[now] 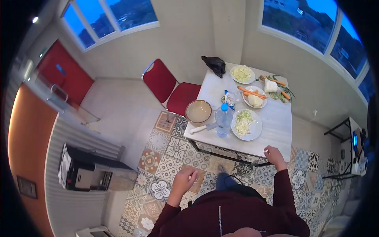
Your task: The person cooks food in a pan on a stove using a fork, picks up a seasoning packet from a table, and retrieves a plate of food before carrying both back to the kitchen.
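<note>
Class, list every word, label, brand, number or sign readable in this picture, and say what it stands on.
No text can be read.
Blue patch on the red door: any wording too small.
Blue-and-white packet on the table: any print too blurred.
Plastic bottle: no legible label.

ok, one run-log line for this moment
left hand: looks empty; right hand: looks empty, near table edge; tabletop: bottle between knife and nearest plate

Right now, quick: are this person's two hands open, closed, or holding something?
Left hand: loosely open, half curled, nothing visible in it.
Right hand: loosely open, half curled, nothing visible in it.
</note>
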Demonstrator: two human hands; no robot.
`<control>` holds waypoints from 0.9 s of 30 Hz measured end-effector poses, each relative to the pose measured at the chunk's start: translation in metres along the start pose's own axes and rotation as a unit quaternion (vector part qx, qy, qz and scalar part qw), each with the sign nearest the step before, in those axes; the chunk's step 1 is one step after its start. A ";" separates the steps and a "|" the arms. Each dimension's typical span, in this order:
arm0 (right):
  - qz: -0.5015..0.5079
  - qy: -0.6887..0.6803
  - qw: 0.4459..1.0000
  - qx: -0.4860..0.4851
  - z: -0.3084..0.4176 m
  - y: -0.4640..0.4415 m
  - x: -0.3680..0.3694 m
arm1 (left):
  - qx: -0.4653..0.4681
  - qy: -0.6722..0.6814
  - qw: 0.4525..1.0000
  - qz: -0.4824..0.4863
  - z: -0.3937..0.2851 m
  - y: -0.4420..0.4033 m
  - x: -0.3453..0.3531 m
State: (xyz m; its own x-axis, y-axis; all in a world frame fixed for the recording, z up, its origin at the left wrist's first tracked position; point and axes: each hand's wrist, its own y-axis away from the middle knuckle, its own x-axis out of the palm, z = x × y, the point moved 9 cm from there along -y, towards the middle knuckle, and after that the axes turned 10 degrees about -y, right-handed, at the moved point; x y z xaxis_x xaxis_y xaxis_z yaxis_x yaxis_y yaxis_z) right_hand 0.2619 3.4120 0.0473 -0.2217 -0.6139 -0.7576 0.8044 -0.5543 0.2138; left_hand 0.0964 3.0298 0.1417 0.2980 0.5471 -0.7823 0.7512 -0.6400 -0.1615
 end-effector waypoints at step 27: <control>-0.142 0.090 0.985 -0.049 0.088 -0.380 0.134 | -0.173 -0.007 0.957 0.232 0.227 -0.174 0.033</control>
State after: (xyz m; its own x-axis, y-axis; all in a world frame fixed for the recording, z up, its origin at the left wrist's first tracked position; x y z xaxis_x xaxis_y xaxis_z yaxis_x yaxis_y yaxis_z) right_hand -0.1215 3.4911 -0.0811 -0.3510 -0.3282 -0.8770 0.7755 -0.6268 -0.0758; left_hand -0.1580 3.0362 0.0075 0.6405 0.2374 -0.7303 0.6904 -0.5945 0.4122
